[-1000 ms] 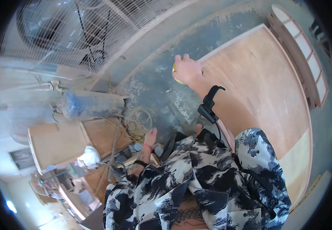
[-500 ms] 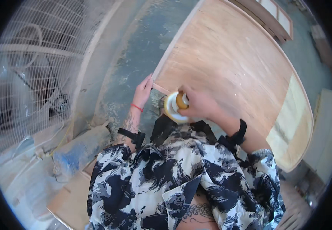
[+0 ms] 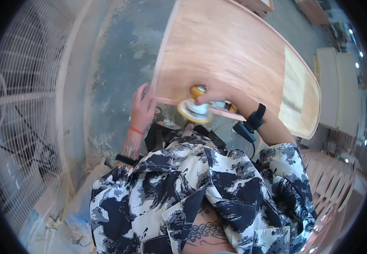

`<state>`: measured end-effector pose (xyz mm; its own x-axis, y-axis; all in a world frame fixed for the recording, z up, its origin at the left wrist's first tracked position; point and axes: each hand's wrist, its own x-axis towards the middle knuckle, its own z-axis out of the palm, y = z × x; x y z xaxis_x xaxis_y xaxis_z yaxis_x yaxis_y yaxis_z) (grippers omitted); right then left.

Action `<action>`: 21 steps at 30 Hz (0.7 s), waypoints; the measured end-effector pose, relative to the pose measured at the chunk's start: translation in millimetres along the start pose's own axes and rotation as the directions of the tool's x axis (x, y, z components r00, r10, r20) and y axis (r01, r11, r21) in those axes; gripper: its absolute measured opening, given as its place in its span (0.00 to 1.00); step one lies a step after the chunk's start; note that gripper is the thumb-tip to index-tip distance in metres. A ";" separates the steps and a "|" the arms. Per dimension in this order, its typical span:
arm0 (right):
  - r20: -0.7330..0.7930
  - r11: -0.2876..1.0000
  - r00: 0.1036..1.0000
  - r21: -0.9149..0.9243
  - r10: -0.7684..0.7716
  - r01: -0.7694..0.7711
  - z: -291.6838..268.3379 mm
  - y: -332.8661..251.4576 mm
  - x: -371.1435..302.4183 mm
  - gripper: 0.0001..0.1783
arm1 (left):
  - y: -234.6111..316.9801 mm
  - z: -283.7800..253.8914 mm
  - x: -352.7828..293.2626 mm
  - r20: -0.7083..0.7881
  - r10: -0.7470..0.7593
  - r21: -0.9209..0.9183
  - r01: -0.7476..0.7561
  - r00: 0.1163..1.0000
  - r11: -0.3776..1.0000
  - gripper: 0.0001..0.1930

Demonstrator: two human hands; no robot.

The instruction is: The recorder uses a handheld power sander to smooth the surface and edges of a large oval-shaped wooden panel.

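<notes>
A large wooden panel [image 3: 221, 46] with a raised rim, one curved side and a pale yellow band lies in front of me. My right hand [image 3: 215, 91] is wrapped round the yellow knob of a round power sander [image 3: 197, 108], a white-and-yellow tool smeared by motion. Its disc is tilted just off the panel's near edge, above my feet. Beside the panel's near left corner is my left hand [image 3: 143, 106], with the fingers stretched out and apart. Those fingertips are at the rim; whether they press on it I cannot tell.
A wire-mesh guard [image 3: 26, 84] runs along the left side, next to a worn grey-green floor [image 3: 120, 55]. Pale cabinets [image 3: 338, 89] stand at the right, with stacked wooden slats [image 3: 327, 182] below them. Another wooden piece [image 3: 259, 5] sits beyond the panel.
The view has turned, so the panel appears farther left. My left hand has loosened from the panel's corner and spread its fingers. The sander has tilted in my right hand.
</notes>
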<state>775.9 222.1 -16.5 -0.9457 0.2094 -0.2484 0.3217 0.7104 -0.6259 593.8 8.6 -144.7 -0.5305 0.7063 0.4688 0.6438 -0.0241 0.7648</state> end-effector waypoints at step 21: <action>0.596 0.805 0.748 0.269 0.292 -0.529 19.3 126.8 50.7 0.18 | 5.7 -11.0 -74.5 -0.035 0.060 0.193 -0.052 0.998 0.980 0.14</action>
<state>769.6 309.9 -122.7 -0.5862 -0.0362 -0.8094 0.7715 0.2800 -0.5713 631.0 -51.9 -170.4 -0.5095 0.6786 0.5290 0.7651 0.0761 0.6394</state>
